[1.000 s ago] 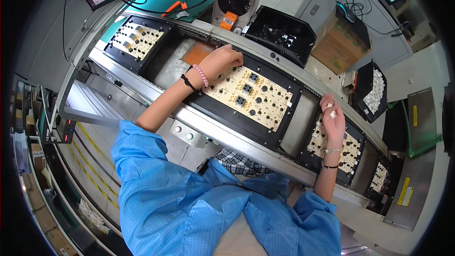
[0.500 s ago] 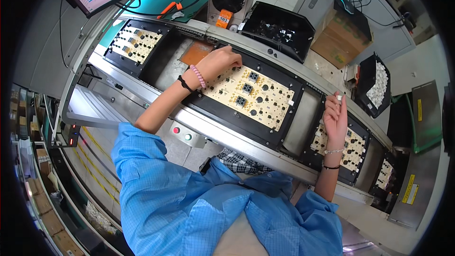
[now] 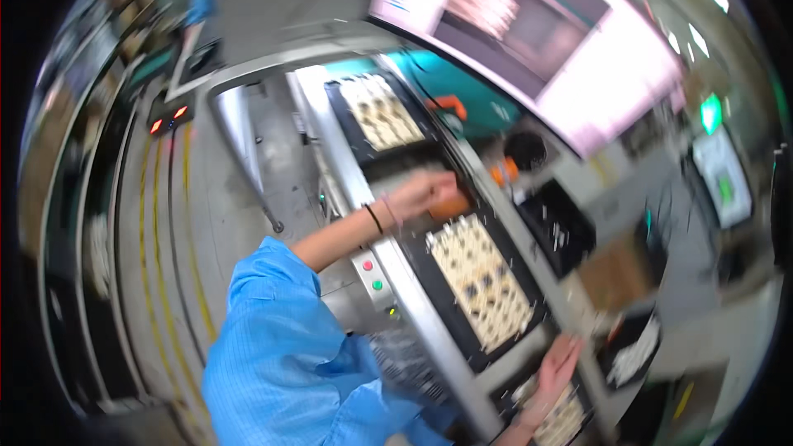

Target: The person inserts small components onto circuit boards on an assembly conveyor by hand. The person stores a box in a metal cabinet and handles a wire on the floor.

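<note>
While the left hand (image 3: 425,192), its fingers curled narrow, hangs just beyond the upper end of a cream rectangular circuit board (image 3: 481,285) set in a black frame (image 3: 454,314), the right hand (image 3: 557,366) is near that frame's lower end, beside a second cream circuit board (image 3: 566,418). Its fingers look extended and close together; blur hides whether either hand holds anything.

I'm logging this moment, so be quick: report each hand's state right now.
Left hand: fingers look curled; too blurred to tell whether it holds anything.
Right hand: blurred; open or closed, holding or not, cannot be told.
</note>
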Tool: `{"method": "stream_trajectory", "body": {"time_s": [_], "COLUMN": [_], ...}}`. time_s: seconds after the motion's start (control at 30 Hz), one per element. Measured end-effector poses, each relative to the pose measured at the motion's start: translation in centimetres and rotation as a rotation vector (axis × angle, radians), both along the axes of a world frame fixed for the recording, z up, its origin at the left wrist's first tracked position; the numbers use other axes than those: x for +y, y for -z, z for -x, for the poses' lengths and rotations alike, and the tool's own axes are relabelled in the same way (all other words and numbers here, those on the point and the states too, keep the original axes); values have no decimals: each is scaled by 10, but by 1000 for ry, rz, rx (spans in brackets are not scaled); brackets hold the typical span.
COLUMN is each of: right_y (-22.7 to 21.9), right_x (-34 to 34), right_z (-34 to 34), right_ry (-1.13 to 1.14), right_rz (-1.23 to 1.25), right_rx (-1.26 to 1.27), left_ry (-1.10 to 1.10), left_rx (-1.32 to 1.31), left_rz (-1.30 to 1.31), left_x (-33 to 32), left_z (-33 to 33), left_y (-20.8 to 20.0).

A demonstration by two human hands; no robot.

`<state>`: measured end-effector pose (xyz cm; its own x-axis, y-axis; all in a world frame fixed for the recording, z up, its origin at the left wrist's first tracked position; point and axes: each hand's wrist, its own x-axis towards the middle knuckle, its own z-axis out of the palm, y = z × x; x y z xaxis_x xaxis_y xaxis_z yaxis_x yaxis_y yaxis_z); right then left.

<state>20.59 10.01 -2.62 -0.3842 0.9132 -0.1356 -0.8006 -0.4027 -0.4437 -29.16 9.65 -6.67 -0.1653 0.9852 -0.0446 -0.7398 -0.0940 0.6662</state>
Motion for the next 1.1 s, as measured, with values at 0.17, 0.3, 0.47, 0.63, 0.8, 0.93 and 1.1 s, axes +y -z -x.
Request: {"method": "stream_trajectory", "body": {"time_s": [0.17, 0.3, 0.47, 0.63, 0.8, 0.93, 1.1], "right_y": [-42, -47, -42, -21, -13, -20, -23], "right_x": [-34, -42, -27, -11, -6, -16, -22], "right_z": [26, 38, 41, 28, 27, 34, 33], "right_ry": [-69, -204, -405, -352, -356, -438, -410], "right_rz": [32, -114, -145, -69, -12, 35, -28], "right_rx": [-478, -316, -119, -39, 18, 89, 40], "left_ry": [-121, -190, -162, -304, -437, -405, -373], "left_rx": [256, 544, 553, 636, 552, 572, 558], "left_rz": [-65, -98, -135, -146, -144, -135, -133], "left_x": [-57, -80, -81, -79, -75, -83, -81], "left_z": [-12, -24, -24, -27, -26, -23, -22], "left_y": [-10, -28, -10, -10, 3, -6, -11]}}
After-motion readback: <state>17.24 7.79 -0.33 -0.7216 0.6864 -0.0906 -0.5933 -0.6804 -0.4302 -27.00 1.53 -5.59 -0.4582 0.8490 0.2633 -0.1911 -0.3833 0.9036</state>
